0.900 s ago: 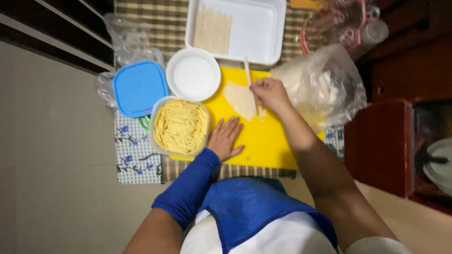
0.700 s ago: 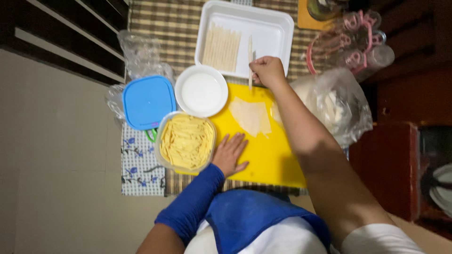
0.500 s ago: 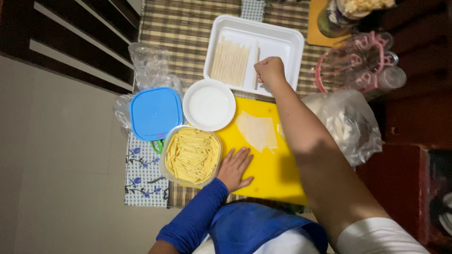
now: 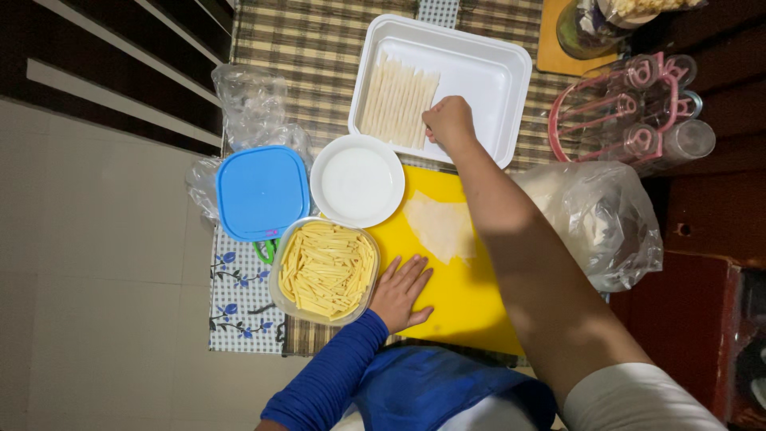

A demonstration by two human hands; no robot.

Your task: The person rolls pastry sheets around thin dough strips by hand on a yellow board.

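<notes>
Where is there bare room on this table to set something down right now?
The right half of the white tray is bare, beside the row of rolled sticks where the right hand sits. The yellow board is free below the wrapper sheet, right of the left hand. Crowded: blue lid, white bowl and container of strips sit packed together.

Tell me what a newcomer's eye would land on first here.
The bright yellow cutting board in the middle, with a pale thin wrapper lying on it. The left hand rests flat on its near edge, beside a clear tub of yellow sticks. The right hand reaches into the white tray, by a row of pale rolls.
</notes>
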